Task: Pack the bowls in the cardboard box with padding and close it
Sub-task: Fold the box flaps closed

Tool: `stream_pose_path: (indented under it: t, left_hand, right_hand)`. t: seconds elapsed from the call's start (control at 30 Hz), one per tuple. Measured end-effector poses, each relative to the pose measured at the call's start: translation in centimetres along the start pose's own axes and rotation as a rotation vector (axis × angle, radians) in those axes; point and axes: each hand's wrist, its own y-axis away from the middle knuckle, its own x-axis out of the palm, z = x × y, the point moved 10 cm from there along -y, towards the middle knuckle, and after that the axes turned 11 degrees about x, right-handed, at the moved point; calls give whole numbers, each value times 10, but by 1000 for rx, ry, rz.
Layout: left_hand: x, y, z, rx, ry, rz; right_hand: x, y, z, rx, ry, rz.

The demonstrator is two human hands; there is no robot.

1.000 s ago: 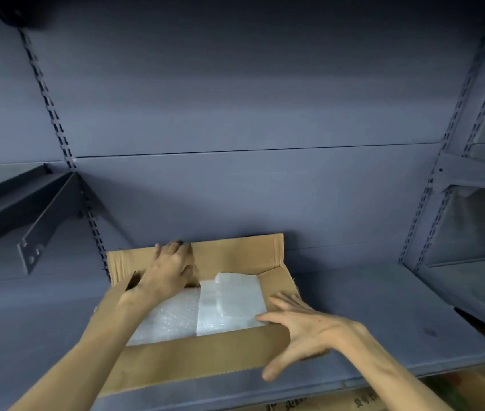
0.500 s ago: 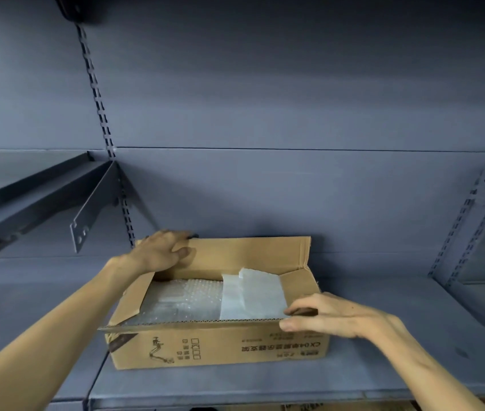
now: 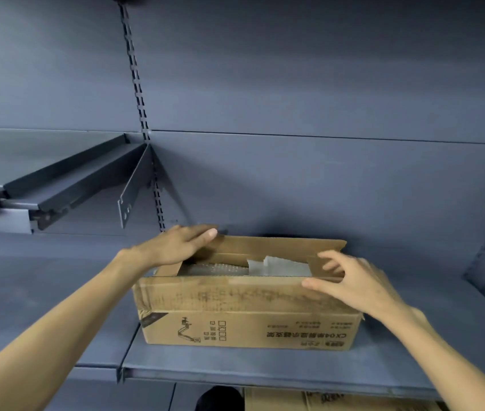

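Left hand lies flat, fingers extended, on the far flap of the cardboard box; right hand, fingers spread, presses the near flap. Box sits mid-shelf, padding visible inside.

A cardboard box sat at centre frame on a grey shelf, its printing upside down. The left hand lay flat, fingers straight, on the box's upper-left corner by the far flap. The right hand, blurred, fingers spread, touched the near flap at its right end. Between the flaps showed bubble wrap and white foam. A bracketed shelf jutted at left.
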Motion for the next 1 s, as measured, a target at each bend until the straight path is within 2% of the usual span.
stream_pose_path:
  t: [0.17,0.33,0.47,0.6,0.7,0.8,0.9,1.0]
  left_hand:
    - [-2,-5,4,112,-75,19]
    - [-2,-5,34,59,-142,16]
    - [5,-5,37,51,-325,-24]
    - [2,0,42,-3,-239,-78]
    - [6,5,42,-1,-87,-48]
    - [10,18,41,-109,63,3]
    - [23,33,33,-130,-50,51]
    - [20,44,8,9,-299,-113]
  right_hand:
    - [-5,8,9,-141,58,-158]
    - [-1,5,8,-147,53,-143]
    - [1,-2,8,-162,75,-167]
    - [6,-10,7,-150,104,-147]
    - [7,-12,6,-163,119,-150]
    - [9,-12,7,-176,155,-154]
    - [13,-12,9,-179,223,-154]
    - [20,-12,11,-191,344,-182]
